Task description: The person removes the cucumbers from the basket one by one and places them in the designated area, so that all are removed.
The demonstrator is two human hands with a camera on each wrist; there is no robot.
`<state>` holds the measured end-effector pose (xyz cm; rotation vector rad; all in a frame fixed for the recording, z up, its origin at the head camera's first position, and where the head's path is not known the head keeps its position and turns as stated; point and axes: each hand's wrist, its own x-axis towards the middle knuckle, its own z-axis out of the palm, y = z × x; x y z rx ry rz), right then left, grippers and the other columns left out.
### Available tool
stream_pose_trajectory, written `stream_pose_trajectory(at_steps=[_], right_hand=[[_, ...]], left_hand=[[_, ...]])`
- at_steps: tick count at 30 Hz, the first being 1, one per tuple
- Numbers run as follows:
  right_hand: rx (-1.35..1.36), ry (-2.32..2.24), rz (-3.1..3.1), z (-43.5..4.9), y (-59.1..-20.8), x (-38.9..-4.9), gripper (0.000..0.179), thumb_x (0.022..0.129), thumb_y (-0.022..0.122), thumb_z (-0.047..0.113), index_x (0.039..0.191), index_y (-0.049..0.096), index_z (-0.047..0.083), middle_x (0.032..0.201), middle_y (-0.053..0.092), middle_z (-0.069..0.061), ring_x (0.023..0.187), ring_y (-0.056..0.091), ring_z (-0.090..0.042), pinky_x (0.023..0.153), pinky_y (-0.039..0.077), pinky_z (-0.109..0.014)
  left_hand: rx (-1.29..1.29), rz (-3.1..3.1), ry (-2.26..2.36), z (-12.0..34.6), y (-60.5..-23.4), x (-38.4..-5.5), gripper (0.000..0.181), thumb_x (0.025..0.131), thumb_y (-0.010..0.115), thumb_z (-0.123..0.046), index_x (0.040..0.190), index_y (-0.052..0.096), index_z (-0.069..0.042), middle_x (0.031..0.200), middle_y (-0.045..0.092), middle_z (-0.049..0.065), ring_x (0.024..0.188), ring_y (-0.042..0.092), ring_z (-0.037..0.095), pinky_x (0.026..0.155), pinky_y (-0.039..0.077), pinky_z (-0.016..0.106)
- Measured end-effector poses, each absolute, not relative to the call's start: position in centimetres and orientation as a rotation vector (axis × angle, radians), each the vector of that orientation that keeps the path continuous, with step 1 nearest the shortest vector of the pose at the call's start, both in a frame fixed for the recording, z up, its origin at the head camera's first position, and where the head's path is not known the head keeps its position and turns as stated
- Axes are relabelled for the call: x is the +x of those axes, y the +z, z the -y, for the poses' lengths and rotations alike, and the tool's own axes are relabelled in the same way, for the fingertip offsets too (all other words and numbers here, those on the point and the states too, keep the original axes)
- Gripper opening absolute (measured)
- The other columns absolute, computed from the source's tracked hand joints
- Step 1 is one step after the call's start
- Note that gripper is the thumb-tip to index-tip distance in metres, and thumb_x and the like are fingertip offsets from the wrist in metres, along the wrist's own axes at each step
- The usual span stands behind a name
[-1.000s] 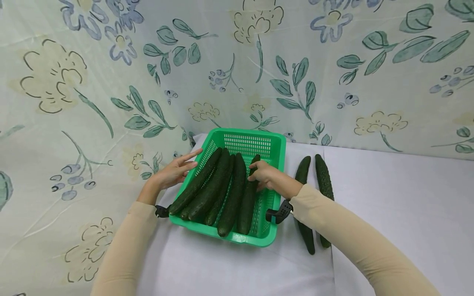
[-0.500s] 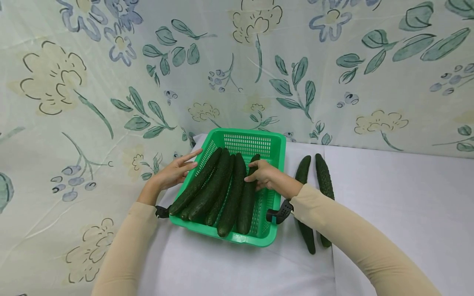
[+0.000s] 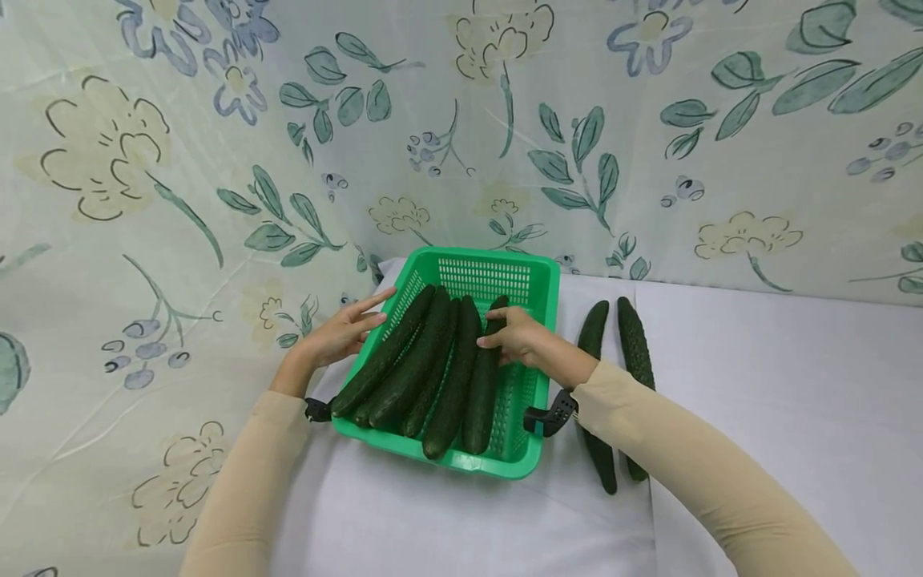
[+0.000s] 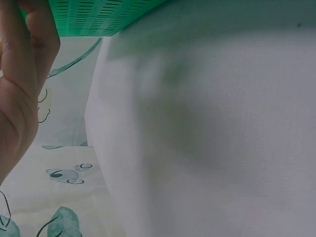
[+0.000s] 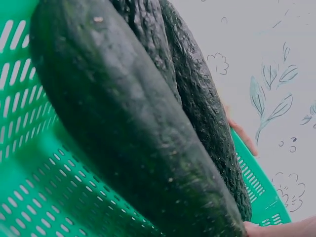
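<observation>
A green plastic basket point(image 3: 553, 300) holds several dark green cucumbers point(image 3: 414, 369) lying side by side, leaning on its near rim. My right hand point(image 3: 528, 340) reaches inside and grips the upper part of the rightmost cucumber point(image 3: 479, 413), its thumb across the top. In the right wrist view that cucumber point(image 5: 123, 113) fills much of the picture, and a fingertip touches its far end. My left hand point(image 3: 337, 335) rests with extended fingers against the basket's left side. The left wrist view shows this hand point(image 4: 22, 64) under the basket wall point(image 4: 94, 17).
Two more cucumbers lie on the white cloth right of the basket, one nearer point(image 3: 593, 324) and one farther right point(image 3: 634, 344), both partly under my right forearm. A flower-printed curtain point(image 3: 447, 120) hangs behind and along the left. White cloth point(image 3: 779, 377) stretches to the right.
My right thumb has moved slightly left across the rightmost cucumber, which has shifted a little. The left hand stays on the basket. The head view has moved very slightly.
</observation>
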<state>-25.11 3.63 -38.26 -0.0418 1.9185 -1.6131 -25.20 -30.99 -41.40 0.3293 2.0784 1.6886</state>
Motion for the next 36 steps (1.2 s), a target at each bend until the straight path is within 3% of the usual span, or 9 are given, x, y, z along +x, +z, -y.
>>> stream_pose_trajectory(at_steps=[5, 11, 17, 20, 25, 31, 36], right_hand=[[-0.062, -1.728, -1.845, -3.8, -38.3, -25.2, 0.069, 0.095, 0.066, -0.002, 0.156, 0.035, 0.01, 0.153, 0.023, -0.027, 0.047, 0.035, -0.011, 0.056, 0.042, -0.03], [-0.082, -1.792, -1.803, -4.0, -38.3, -25.3, 0.07, 0.094, 0.068, -0.001, 0.155, 0.039, 0.014, 0.118, 0.047, -0.021, 0.051, 0.044, -0.013, 0.06, 0.047, -0.032], [-0.084, -1.831, -1.787, -4.2, -38.1, -25.2, 0.068, 0.094, 0.069, 0.001, 0.154, 0.042, 0.016, 0.093, 0.051, -0.013, 0.048, 0.043, -0.012, 0.057, 0.046, -0.029], [-0.097, -1.851, -1.779, -4.3, -38.0, -25.1, 0.068, 0.093, 0.07, 0.002, 0.154, 0.042, 0.017, 0.091, 0.052, -0.012, 0.05, 0.046, -0.013, 0.059, 0.048, -0.029], [-0.101, -1.881, -1.77, -4.5, -37.7, -24.9, 0.068, 0.092, 0.071, 0.001, 0.153, 0.043, 0.017, 0.096, 0.054, -0.014, 0.057, 0.055, -0.016, 0.066, 0.051, -0.034], [-0.107, -1.935, -1.736, -5.1, -37.0, -24.7, 0.067, 0.094, 0.069, 0.001, 0.153, 0.042, 0.015, 0.107, 0.054, -0.017, 0.065, 0.062, -0.016, 0.069, 0.054, -0.033], [-0.134, -1.971, -1.73, -5.7, -36.5, -24.7, 0.067, 0.094, 0.068, 0.001, 0.154, 0.04, 0.013, 0.093, 0.054, -0.012, 0.07, 0.062, -0.017, 0.069, 0.055, -0.035]], left_hand=[[0.32, -2.078, 1.688, 31.0, -41.3, -25.2, 0.055, 0.108, 0.048, -0.027, 0.158, 0.028, -0.037, 0.062, 0.03, -0.001, 0.043, 0.025, 0.01, 0.047, 0.027, 0.03], [0.316, -2.073, 1.691, 31.1, -41.3, -25.2, 0.056, 0.108, 0.048, -0.027, 0.158, 0.027, -0.037, 0.079, 0.037, 0.005, 0.044, 0.026, 0.01, 0.047, 0.028, 0.029], [0.33, -2.071, 1.693, 31.1, -41.4, -25.3, 0.056, 0.108, 0.047, -0.026, 0.159, 0.026, -0.036, 0.094, 0.036, 0.01, 0.044, 0.025, 0.011, 0.047, 0.028, 0.029], [0.335, -2.069, 1.694, 31.1, -41.4, -25.3, 0.056, 0.108, 0.047, -0.025, 0.159, 0.026, -0.036, 0.095, 0.036, 0.009, 0.044, 0.025, 0.01, 0.046, 0.028, 0.029], [0.325, -2.074, 1.691, 31.1, -41.4, -25.2, 0.055, 0.108, 0.048, -0.026, 0.158, 0.028, -0.037, 0.081, 0.037, 0.007, 0.043, 0.025, 0.01, 0.046, 0.028, 0.029], [0.329, -2.061, 1.699, 31.1, -41.5, -25.2, 0.056, 0.108, 0.047, -0.025, 0.159, 0.027, -0.036, 0.09, 0.038, 0.008, 0.043, 0.025, 0.01, 0.047, 0.029, 0.029], [0.33, -2.066, 1.699, 31.0, -41.5, -25.3, 0.055, 0.108, 0.047, -0.025, 0.159, 0.027, -0.036, 0.091, 0.038, 0.009, 0.044, 0.026, 0.01, 0.047, 0.028, 0.029]])
